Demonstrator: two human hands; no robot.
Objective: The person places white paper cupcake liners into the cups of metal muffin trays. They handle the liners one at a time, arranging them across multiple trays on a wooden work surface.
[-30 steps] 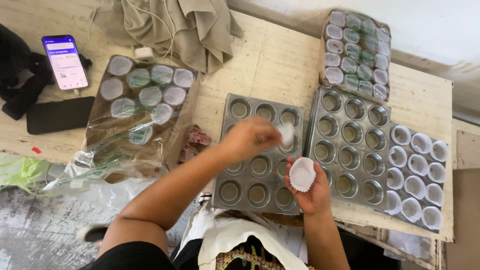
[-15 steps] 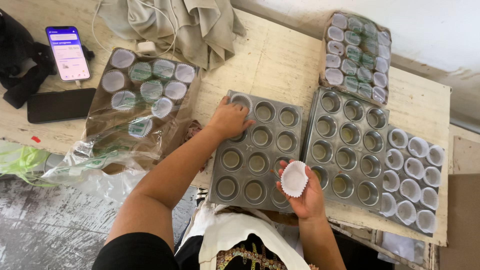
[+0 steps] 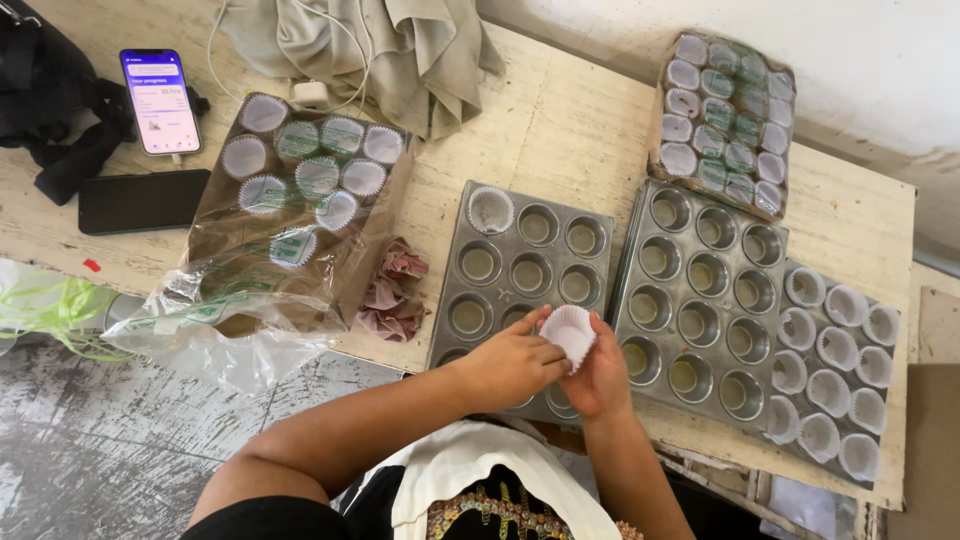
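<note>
Since half a second ago my left hand (image 3: 510,365) has come back from the lined far corner cup (image 3: 490,208) to join my right hand (image 3: 597,378), both pinching the white liner stack (image 3: 568,331) above the near muffin tin (image 3: 520,290), where thin liners could peel off doubled.

Single head view – looks steeply down, close over table (image 3: 560,130), hands at bottom.

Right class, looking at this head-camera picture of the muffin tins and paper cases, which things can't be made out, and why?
Head view only:
- Near cups of the left tin: covered by the left hand and right hand.
- Stack of white paper cases: how many cases cannot be counted; both hands' fingers cover it.
- Lit phone screen: too small to read.
- Dark bag: cut off by the left edge.
</note>
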